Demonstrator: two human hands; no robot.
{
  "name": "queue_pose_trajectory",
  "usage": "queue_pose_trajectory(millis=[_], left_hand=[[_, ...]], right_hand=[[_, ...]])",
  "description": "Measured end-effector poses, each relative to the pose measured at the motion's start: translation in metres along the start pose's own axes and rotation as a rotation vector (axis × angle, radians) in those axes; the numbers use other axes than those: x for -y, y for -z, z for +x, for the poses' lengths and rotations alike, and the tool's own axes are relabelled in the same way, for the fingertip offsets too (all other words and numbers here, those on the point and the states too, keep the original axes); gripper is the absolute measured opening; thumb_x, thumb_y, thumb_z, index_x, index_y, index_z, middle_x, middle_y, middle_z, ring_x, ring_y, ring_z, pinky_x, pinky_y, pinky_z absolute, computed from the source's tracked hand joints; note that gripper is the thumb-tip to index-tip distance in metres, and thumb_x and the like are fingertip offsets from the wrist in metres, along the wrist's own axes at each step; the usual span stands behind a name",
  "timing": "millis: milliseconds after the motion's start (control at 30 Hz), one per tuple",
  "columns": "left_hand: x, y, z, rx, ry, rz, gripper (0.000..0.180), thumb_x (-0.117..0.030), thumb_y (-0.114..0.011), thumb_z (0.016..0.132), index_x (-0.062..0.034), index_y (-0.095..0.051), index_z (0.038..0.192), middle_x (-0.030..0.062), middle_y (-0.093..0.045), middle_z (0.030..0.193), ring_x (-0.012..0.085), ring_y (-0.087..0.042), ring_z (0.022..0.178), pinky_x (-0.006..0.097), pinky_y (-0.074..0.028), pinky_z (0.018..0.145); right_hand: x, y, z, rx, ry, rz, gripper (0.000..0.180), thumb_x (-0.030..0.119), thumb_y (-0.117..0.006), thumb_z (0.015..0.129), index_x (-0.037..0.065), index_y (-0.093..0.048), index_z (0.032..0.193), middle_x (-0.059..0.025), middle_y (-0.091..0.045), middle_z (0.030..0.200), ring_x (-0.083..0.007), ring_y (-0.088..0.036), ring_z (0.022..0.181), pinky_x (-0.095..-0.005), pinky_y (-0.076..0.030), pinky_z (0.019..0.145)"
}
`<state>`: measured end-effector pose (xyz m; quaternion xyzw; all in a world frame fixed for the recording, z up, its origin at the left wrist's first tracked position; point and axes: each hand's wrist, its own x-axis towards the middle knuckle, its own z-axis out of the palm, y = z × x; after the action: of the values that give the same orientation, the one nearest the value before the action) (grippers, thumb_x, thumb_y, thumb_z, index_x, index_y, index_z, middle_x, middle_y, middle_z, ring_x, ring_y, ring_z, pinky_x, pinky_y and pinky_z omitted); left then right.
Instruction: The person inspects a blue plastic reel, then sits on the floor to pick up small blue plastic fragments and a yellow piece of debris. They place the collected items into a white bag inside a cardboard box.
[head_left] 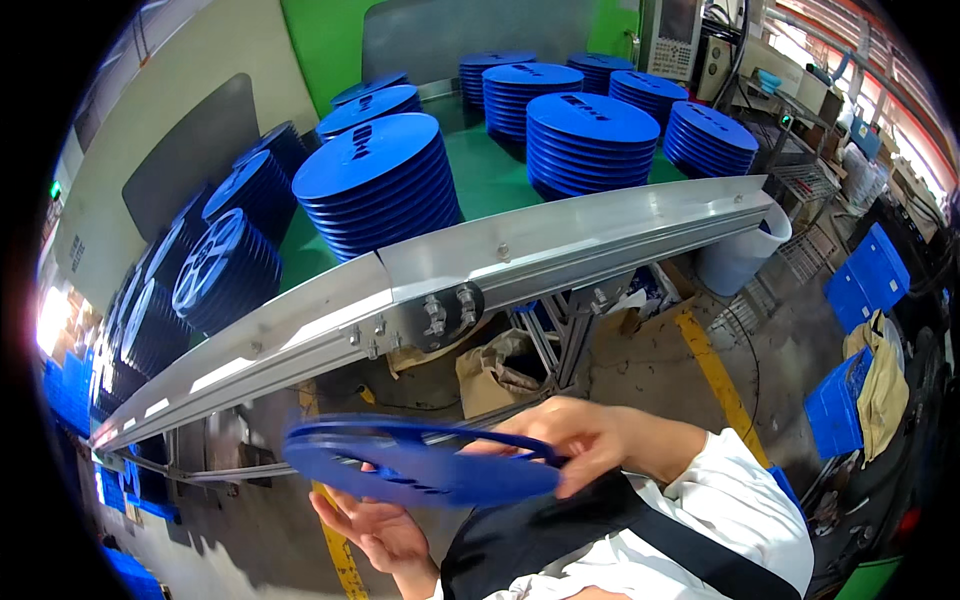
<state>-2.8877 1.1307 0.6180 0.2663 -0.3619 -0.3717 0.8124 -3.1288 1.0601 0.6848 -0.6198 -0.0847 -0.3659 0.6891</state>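
Observation:
A blue plastic reel (400, 478) is held up in front of my body, tilted nearly edge-on and a little blurred. My right hand (575, 437) grips its right rim, thumb and fingers closed around the edge. Under the reel's left part is my left hand (385, 528), palm up with the fingers apart. One of its fingertips shows at the reel's opening; whether it bears any of the weight I cannot tell. Beyond the reel runs the metal side rail (520, 235) of a conveyor, with a tall stack of blue reels (385, 190) standing behind it.
More reel stacks (590, 140) stand on the green belt (490, 190), and others (225, 270) lean along its left end. Below the rail are a cardboard box (490, 375) and yellow floor lines (715, 370). A white bin (745, 250) and blue crates (868, 275) stand right.

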Motion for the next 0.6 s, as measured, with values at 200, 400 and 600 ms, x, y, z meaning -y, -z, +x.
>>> queue_pose_trajectory(millis=[200,400,600], left_hand=[[0.002,0.005,0.021,0.14,0.047,-0.058,0.074,-0.03,-0.057,0.085,-0.0144,-0.015,0.145,0.0163,-0.022,0.147,0.0316,-0.052,0.114,0.043,-0.047,0.093],[0.029,0.01,0.021,0.228,0.24,-0.146,0.071,-0.032,-0.056,0.086,-0.0102,-0.02,0.143,0.0186,-0.028,0.144,0.0316,-0.055,0.109,0.043,-0.047,0.093],[0.044,0.024,0.022,0.27,0.306,-0.159,0.065,-0.033,-0.055,0.087,-0.0056,-0.029,0.14,0.0171,-0.042,0.136,0.0297,-0.057,0.105,0.042,-0.046,0.093]], right_hand=[[0.099,0.02,-0.041,-0.166,0.565,-0.588,0.06,0.01,-0.064,0.08,0.007,-0.04,0.135,-0.0209,-0.041,0.135,-0.0365,-0.042,0.123,-0.0486,-0.037,0.1],[0.181,0.016,-0.02,-0.98,0.449,-1.726,0.047,0.007,-0.061,0.082,0.003,-0.045,0.126,-0.0158,-0.042,0.137,-0.032,-0.046,0.121,-0.0429,-0.04,0.099],[0.211,0.104,0.069,-0.427,-0.184,-2.236,0.022,0.013,-0.06,0.083,0.002,-0.053,0.1,-0.0111,-0.05,0.132,-0.0288,-0.05,0.115,-0.0351,-0.039,0.096]])
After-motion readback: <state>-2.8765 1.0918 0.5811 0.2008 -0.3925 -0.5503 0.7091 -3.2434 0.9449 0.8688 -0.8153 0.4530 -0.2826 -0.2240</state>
